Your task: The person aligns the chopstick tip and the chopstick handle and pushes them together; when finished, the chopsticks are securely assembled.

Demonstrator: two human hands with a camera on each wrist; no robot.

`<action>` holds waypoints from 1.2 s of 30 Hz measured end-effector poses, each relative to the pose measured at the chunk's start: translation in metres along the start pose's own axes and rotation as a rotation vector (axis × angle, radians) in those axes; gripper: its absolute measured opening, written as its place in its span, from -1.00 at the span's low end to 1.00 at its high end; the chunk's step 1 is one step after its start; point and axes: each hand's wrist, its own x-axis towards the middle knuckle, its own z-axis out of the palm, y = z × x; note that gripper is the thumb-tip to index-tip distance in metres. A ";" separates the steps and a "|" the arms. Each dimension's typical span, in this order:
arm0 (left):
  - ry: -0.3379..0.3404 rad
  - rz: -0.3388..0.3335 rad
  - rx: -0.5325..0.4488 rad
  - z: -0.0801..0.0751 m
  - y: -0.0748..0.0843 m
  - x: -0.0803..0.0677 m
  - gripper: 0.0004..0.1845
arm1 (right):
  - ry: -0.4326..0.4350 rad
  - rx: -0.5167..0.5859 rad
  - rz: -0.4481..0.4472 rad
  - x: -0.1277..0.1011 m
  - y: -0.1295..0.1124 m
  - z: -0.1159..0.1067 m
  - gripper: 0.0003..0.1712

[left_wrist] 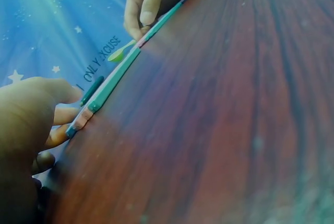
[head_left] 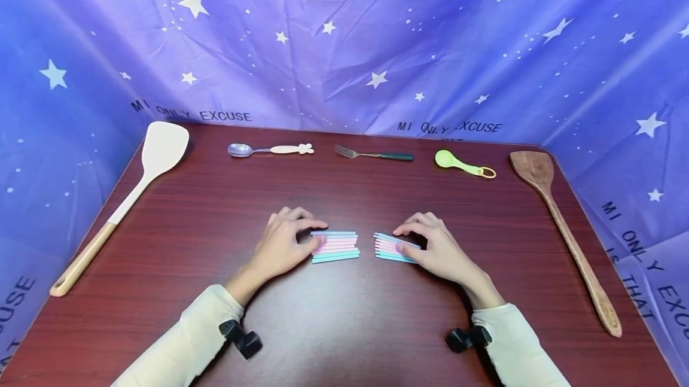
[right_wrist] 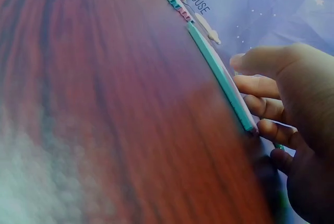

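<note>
Head view, lower middle of the frame: two small bundles of thin, flat pastel sticks, blue, pink and teal, lie side by side on the table with a narrow gap between them. The left bundle of sticks (head_left: 335, 246) lies neat and nearly level; the right bundle of sticks (head_left: 395, 248) is slightly fanned and tilted. The left hand (head_left: 282, 246) rests against the left end of its bundle, fingers curled, the forefinger arched over the far edge and the thumb at the near one, pinching the stack. The right hand (head_left: 437, 249) mirrors it on the right bundle, bent fingertips along the far edge and thumb pressed on the sticks' end. In the left wrist view the sticks (left_wrist: 107, 91) appear edge-on as a slim teal strip with squared ends.

Both bundles sit on a dark red-brown table (head_left: 344, 327) with a glossy, fine-grained wood-look surface. Cream sleeves cover both forearms.

Along the upper part of the table lie, from left to right, a cream spatula with a pale wooden handle (head_left: 126, 198), a metal spoon with a cream shaped handle (head_left: 269, 149), a metal fork with a dark green handle (head_left: 375, 154), a lime-green plastic spoon (head_left: 463, 164) and a brown wooden spatula (head_left: 565, 231). A creased purple-blue cloth printed with white stars (head_left: 344, 40) closes in the scene.
</note>
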 end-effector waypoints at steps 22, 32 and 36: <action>-0.024 -0.061 -0.033 -0.004 0.001 0.002 -0.85 | 0.006 0.023 0.029 0.001 -0.001 0.005 -0.78; -0.035 -0.105 -0.056 -0.002 0.004 0.006 -0.87 | 0.033 0.045 0.067 0.002 -0.002 0.004 -0.81; -0.037 -0.108 -0.060 -0.001 0.005 0.006 -0.88 | 0.042 0.038 0.063 0.001 0.000 0.005 -0.81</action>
